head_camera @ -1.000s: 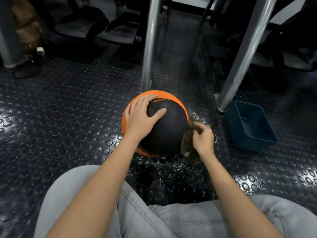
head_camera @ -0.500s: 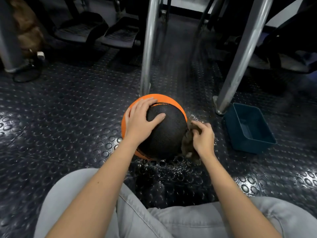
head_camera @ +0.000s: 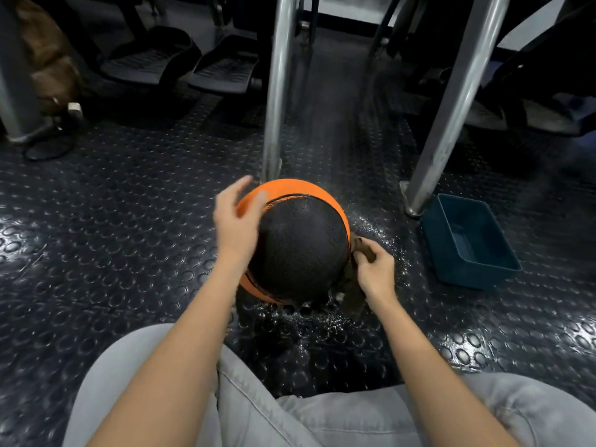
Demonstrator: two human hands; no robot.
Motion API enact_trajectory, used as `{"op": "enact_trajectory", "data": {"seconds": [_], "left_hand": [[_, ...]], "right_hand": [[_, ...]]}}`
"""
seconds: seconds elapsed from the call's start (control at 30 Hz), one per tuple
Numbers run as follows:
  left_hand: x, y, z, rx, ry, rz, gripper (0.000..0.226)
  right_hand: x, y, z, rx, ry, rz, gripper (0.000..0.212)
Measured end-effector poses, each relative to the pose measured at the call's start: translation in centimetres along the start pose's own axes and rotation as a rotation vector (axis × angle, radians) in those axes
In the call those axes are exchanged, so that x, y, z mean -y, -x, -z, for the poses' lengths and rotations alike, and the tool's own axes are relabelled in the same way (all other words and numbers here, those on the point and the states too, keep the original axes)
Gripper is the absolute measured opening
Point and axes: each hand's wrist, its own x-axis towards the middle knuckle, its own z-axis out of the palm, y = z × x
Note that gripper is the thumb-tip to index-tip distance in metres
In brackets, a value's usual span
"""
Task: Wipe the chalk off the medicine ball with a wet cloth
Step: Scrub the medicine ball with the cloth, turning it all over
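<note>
A black and orange medicine ball (head_camera: 301, 250) sits on the studded rubber floor in front of my knees. My left hand (head_camera: 237, 222) hovers at its upper left side, fingers spread and blurred, the palm near the ball's surface. My right hand (head_camera: 375, 274) grips a dark brown wet cloth (head_camera: 354, 298) against the ball's right side; the cloth hangs down to the floor. Water drops glisten on the floor around the ball.
A dark teal plastic tub (head_camera: 467, 243) stands to the right of the ball. Two slanted metal legs (head_camera: 277, 91) (head_camera: 451, 104) rise just behind the ball. Black foot plates (head_camera: 180, 66) lie at the back left. My grey trousers (head_camera: 290, 414) fill the bottom.
My left hand has lifted off the top of the ball and shifted left, fingers spreading. My right hand with the cloth stays at the ball's right side.
</note>
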Motion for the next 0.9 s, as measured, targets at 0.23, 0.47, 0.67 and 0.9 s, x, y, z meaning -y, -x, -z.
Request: {"op": "enact_trajectory", "data": {"seconds": [0.23, 0.47, 0.67, 0.9], "left_hand": [[3.6, -1.0, 1.0, 0.079, 0.086, 0.736, 0.127], [4.2, -0.1, 1.0, 0.142, 0.052, 0.663, 0.120], [3.1, 2.8, -1.3, 0.254, 0.187, 0.807, 0.087], [2.0, 5.0, -3.9, 0.542, 0.156, 1.054, 0.075]], "right_hand": [[0.3, 0.2, -0.5, 0.089, -0.231, -0.155, 0.029], [0.6, -1.0, -0.4, 0.064, -0.218, -0.180, 0.032], [2.5, -2.0, 3.2, -0.102, 0.203, 0.038, 0.039], [7.5, -0.7, 7.5, -0.049, 0.658, 0.188, 0.042]]}}
